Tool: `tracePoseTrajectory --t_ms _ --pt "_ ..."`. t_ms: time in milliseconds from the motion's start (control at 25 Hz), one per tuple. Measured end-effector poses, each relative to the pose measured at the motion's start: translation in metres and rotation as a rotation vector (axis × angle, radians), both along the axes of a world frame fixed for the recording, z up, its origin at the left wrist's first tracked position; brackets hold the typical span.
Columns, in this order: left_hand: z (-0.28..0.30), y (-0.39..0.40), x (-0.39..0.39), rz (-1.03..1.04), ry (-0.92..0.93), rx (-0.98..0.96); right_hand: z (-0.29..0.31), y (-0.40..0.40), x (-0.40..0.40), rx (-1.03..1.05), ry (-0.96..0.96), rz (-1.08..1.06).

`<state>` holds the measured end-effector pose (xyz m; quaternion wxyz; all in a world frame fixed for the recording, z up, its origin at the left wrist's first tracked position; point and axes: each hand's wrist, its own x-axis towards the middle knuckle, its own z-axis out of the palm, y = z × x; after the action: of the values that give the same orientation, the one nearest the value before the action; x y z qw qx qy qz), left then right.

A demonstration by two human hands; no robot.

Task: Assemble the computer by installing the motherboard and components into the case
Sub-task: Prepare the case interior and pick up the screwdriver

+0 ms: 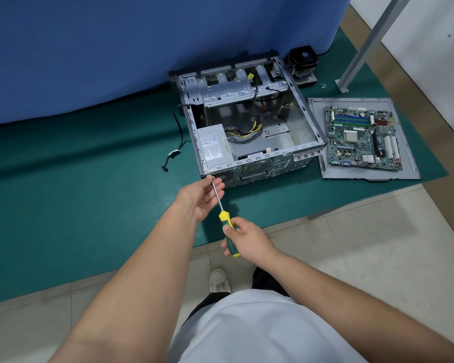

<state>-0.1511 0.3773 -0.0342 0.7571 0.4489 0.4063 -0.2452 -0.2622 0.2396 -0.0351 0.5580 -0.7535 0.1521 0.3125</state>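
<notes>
Nearest, the right hand [249,238] is wrapped round the green and yellow handle of a screwdriver [225,218], its fingers [230,230] curled and clamped on the grip, out over the front edge of the green surface [89,192]. The steel shaft runs up and to the left from that handle, through the left hand [201,196], whose thumb and fingertips pinch the shaft close to its tip while the palm faces up. The tip meets the near left corner of the computer case [249,121], at the top edge of its perforated rear panel. The case lies on the surface with its open side up. Inside, a grey power supply [215,148] sits in the near left corner, with a bunch of yellow and black wires [244,131] curling out from it over the bare metal floor of the case. A silver drive cage [233,90] spans the far end. A loose black cable [177,150] trails on the surface just left of the case. To the right of the case, apart from it, the motherboard [362,138] lies flat on a grey metal panel [404,142], not yet in the case. Farther back, just beyond the far right corner of the case, stands a cooler with a fan [303,65], against a blue cloth [116,48] that hangs behind the surface.
</notes>
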Motion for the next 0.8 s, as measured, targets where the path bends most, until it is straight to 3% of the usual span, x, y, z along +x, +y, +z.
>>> tracePoseTrajectory --t_ms 600,800 --pt "-0.001 0.003 -0.008 -0.029 -0.093 0.065 -0.011 0.011 -0.008 0.049 -0.029 -0.103" --pt "0.002 0.001 -0.010 -0.079 -0.093 0.082 -0.006 0.015 -0.008 0.250 0.112 -0.249"
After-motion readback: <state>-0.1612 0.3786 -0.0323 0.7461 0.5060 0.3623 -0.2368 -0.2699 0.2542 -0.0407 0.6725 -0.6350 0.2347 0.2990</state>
